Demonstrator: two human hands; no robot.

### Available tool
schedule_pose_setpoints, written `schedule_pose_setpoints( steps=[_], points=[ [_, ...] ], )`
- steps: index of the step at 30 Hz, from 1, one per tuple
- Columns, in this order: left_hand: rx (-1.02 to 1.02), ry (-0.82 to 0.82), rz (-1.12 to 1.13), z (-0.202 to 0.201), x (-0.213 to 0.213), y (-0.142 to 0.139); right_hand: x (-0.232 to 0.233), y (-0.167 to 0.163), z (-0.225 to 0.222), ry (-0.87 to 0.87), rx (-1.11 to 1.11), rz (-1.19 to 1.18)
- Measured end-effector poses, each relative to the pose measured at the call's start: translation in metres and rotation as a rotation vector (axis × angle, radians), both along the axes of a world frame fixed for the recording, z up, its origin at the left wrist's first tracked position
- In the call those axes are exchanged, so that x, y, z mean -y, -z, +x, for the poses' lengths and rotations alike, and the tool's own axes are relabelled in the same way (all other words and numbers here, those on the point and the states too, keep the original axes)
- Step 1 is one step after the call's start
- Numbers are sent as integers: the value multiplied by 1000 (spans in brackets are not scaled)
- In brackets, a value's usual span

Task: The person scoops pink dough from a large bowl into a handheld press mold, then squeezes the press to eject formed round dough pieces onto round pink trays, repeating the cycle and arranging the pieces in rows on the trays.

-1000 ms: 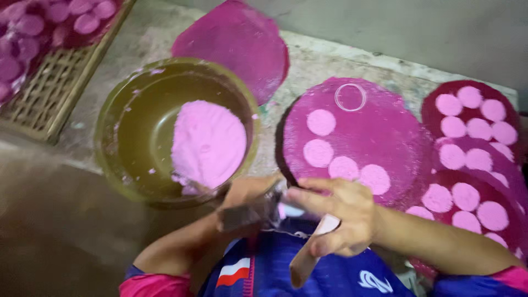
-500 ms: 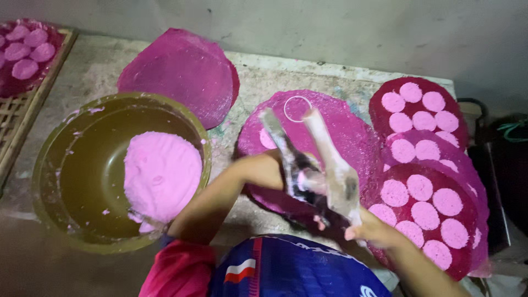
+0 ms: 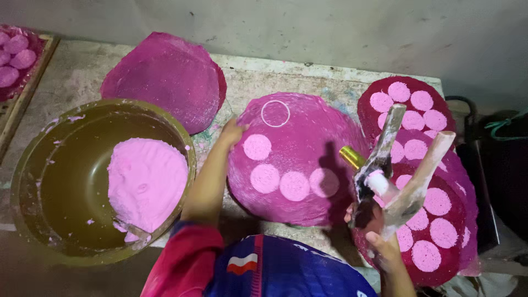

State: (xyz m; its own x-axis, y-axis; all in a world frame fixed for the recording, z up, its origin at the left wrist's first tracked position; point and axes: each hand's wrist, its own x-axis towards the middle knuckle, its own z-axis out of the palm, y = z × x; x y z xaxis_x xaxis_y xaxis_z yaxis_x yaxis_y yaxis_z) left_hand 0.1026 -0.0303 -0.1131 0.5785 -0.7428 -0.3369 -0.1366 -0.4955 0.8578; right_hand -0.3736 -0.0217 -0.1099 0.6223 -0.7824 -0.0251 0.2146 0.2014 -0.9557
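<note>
Pink disc [image 3: 297, 159] under left hand [image 3: 232, 133], right hand [image 3: 379, 242] perhaps gripping stamp tool [image 3: 396, 170]

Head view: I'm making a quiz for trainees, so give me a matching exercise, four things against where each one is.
Things:
1. bowl
2. metal ring
3. left hand
4. tongs

Places:
A. gripped in the right hand
B. on the left edge of the middle pink sheet
C. far part of the middle sheet
D. at the left, holding pink dough

Pairs: 1-D, 2-C, 3-B, 4-A
</note>
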Motion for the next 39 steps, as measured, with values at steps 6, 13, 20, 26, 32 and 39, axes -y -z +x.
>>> schedule_pose_setpoints(
  steps=[6,13,20,26,32,39],
  points=[
    [-222,-230,-463,-57,-90,57,5,-17,30,-102,32,-20],
    [-398,-155,-323,-151,-171,103,-4,-29,66,-222,-2,-54],
    [362,-203,-251,-160,-190,65,-24,-37,70,-245,-68,-118],
    [573,213,-293,-121,-170,38,-34,-41,54,-202,-59,-109],
    [564,346,-189,-109,-141,48,-36,-35,33,-142,-67,-67],
    [572,329,-120,-115,-117,49,-35,-29,21,-129,-101,-129]
  ],
)
